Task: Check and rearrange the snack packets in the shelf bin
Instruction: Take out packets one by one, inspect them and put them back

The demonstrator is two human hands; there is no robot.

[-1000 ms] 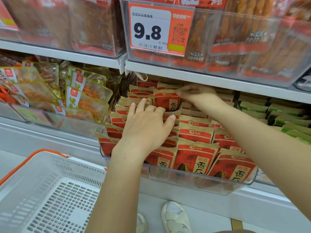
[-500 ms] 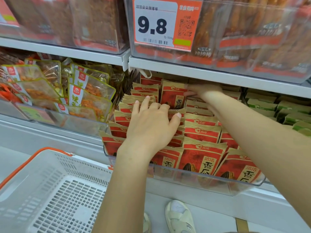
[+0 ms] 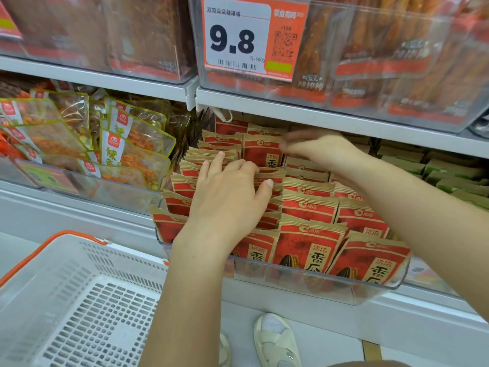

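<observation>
The left hand [image 3: 227, 197] lies palm-down across the middle rows of red sunflower-seed packets [image 3: 309, 207], fingers straight and slightly spread, pressing on their tan top edges without curling round any of them. The right hand [image 3: 317, 148] reaches in from the right to the back of the clear shelf bin [image 3: 370, 290], just under the shelf edge; its fingers are smeared by motion, so whether they pinch the upright packet [image 3: 262, 154] standing beside them or merely touch it cannot be told.

The packets fill the bin in overlapping rows, standing tilted toward the front (the front row leans against the transparent wall and shows black characters on a cream panel). To the left, another clear bin holds yellow-edged transparent pouches [image 3: 132, 152] of orange snack. To the right lie green packets [image 3: 449, 170]. On the shelf above, a bin of long brown sticks carries an orange-and-white price tag [image 3: 254, 35] reading 9.8.

A white perforated shopping basket [image 3: 79, 300] with an orange handle sits at the lower left, cut off by the frame. Pale shoes [image 3: 275, 340] show on the floor below, one partly hidden by the left forearm.
</observation>
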